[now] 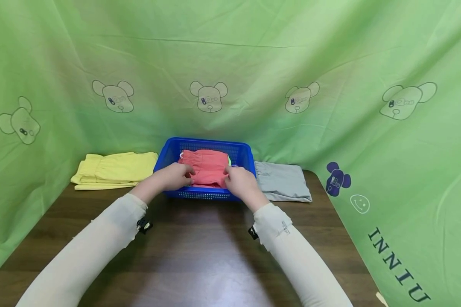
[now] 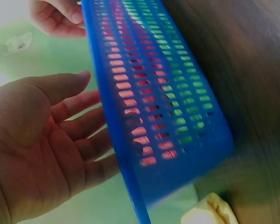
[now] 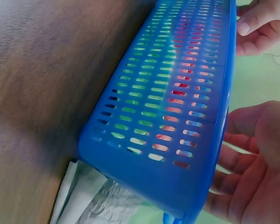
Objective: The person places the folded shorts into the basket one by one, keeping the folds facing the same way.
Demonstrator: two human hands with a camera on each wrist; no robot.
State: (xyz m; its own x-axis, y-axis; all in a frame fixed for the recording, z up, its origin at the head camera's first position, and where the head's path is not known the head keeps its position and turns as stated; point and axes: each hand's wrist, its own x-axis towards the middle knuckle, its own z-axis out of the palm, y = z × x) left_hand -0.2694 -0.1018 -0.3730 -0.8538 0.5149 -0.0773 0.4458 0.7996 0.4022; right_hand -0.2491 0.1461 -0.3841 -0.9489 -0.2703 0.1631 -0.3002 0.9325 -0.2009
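A folded coral-red garment [image 1: 207,166] with a gathered waistband lies in the blue plastic basket [image 1: 203,195]. My left hand [image 1: 176,176] is over the basket's left side, fingertips at the garment's left edge. On the opposite side my right hand [image 1: 240,181] reaches over the rim, its fingertips by the garment's right edge. In the left wrist view, the left hand [image 2: 46,144] has its fingers loosely extended past the basket rim [image 2: 109,112]. The right wrist view shows the right hand [image 3: 256,163] with relaxed fingers, their tips hidden behind the rim. Green and red show through the basket's slots.
Left of the basket lies a folded yellow garment [image 1: 117,168]; a folded grey garment [image 1: 282,182] lies to its right. A brown wooden table [image 1: 203,256] extends toward me. Behind and at both sides hangs a green curtain [image 1: 246,51] with bear-head prints.
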